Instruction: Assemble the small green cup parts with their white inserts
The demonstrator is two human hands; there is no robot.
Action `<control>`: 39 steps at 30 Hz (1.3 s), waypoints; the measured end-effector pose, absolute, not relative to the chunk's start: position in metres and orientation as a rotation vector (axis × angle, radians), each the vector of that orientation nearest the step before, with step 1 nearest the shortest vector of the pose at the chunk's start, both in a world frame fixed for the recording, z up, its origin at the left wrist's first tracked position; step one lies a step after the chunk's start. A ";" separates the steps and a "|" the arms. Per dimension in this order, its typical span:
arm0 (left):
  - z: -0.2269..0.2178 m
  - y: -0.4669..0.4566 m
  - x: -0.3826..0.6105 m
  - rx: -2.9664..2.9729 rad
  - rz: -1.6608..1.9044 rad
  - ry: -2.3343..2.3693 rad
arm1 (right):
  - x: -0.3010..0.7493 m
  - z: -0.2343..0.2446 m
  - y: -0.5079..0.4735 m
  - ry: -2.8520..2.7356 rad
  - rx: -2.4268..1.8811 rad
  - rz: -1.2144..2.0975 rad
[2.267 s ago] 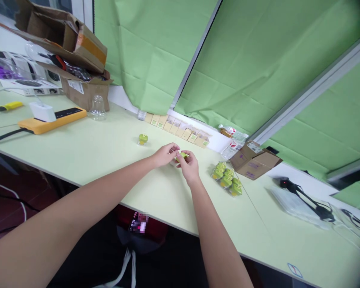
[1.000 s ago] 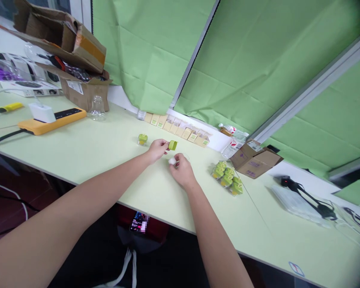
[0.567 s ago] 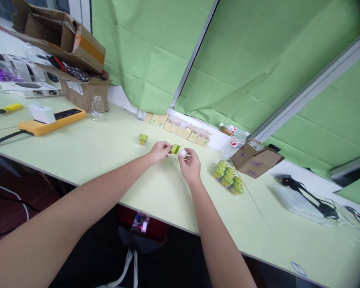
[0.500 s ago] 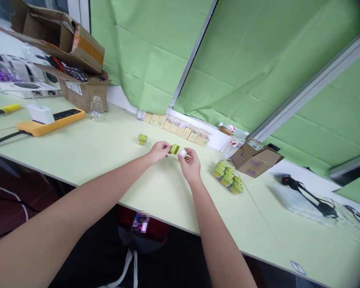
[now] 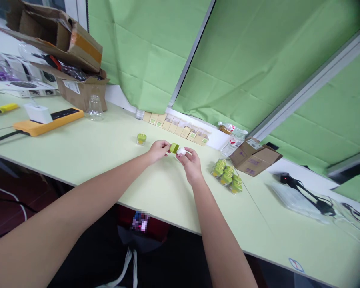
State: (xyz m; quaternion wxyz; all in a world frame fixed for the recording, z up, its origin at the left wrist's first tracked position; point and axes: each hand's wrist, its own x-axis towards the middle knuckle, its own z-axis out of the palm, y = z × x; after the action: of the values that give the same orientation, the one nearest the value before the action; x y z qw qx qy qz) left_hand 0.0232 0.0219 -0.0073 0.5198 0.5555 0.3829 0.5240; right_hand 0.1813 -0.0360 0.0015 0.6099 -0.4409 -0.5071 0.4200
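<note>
Over the middle of the table, my left hand [image 5: 159, 151] pinches a small green lid [image 5: 174, 148] between thumb and fingers. Close against it on the right, my right hand [image 5: 192, 162] grips a small white piece [image 5: 181, 151], its exact kind too small to make out. The two pieces face each other, and I cannot tell whether they touch. A small clear container with a green lid [image 5: 141, 138] stands beyond my left hand. To the right of my right hand sits a cluster of similar green-lidded containers [image 5: 227, 178], with yellow showing inside some.
A row of small tan boxes [image 5: 175, 127] lines the back edge. Clear bottles [image 5: 229, 147] and an open cardboard box [image 5: 253, 158] stand at the back right. An orange power strip [image 5: 51, 123], a glass jar [image 5: 95, 108] and stacked cartons [image 5: 81, 90] occupy the left.
The whole view has shifted very slightly. Both hands keep their grips, and the green lid and white piece have tilted a little.
</note>
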 end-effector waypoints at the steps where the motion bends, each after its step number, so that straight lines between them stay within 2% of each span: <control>1: -0.007 0.022 0.023 1.334 1.259 0.916 | 0.181 0.002 -0.036 -1.159 -1.009 0.988; 8: -0.009 0.024 0.024 1.363 1.283 0.913 | 0.181 0.004 -0.038 -1.114 -1.010 1.017; 20: -0.009 0.023 0.024 1.417 1.267 0.920 | 0.181 0.005 -0.035 -1.061 -1.215 0.835; 29: -0.009 0.021 0.026 1.445 1.257 0.881 | 0.179 0.007 -0.035 -1.010 -1.122 0.956; 39: -0.010 0.022 0.027 1.407 1.287 0.841 | 0.179 -0.002 -0.034 -1.192 -1.115 0.818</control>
State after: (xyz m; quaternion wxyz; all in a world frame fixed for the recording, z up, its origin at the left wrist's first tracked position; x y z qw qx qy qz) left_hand 0.0274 0.0220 -0.0103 0.5044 0.5829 0.3484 0.5333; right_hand 0.1794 -0.0337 -0.0017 0.6114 -0.4832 -0.5167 0.3546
